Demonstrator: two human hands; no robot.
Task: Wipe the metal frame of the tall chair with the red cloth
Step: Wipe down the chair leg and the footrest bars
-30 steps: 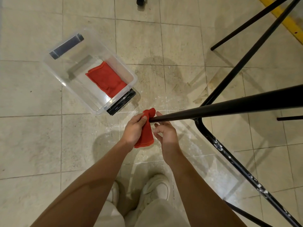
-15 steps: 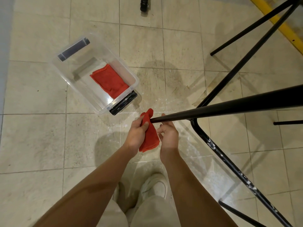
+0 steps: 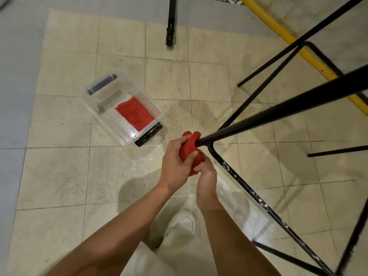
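Tub (image 3: pixel 107 114) (clear) holds red rag (image 3: pixel 136 114); hands (image 3: pixel 174 162) (image 3: pixel 207 176) grip cloth (image 3: pixel 190 148).

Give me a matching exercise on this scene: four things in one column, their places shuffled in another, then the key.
Things:
1. held cloth
2. spare cloth
3. bin
4. shoe

Places:
A. on the tiles, up and left of the held cloth
B. inside the bin
C. bunched round the tip of the chair leg
D. on the tiles, nearest the bottom of the view

Pairs: 1-C, 2-B, 3-A, 4-D
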